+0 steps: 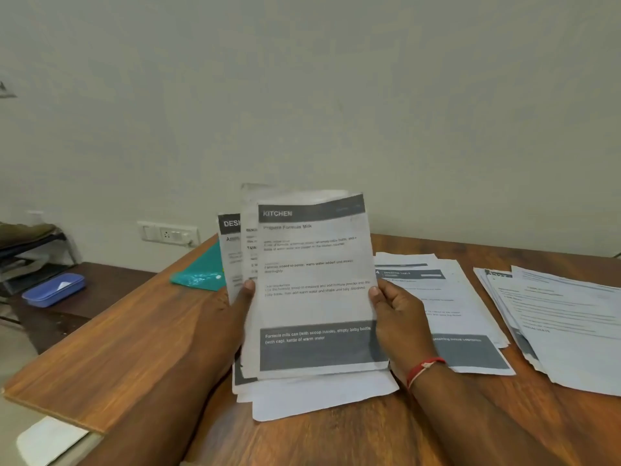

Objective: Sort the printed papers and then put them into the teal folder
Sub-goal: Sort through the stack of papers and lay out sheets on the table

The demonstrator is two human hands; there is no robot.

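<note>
So, one upright bundle of white printed papers, KITCHEN sheet in front, left hand gripping its left edge, right hand its right. Three piles lie on the brown wooden desk: near pile, middle pile, far-right pile. One flat teal plastic folder sits back-left.

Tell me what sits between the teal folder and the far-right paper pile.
Head view: the sheaf of papers held by left hand and right hand, then a second pile on the table.

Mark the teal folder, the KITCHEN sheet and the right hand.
teal folder (201, 269): head view, exposed corner left of the held papers.
KITCHEN sheet (314, 297): head view, middle of the page.
right hand (398, 319): head view, back of the hand.
</note>
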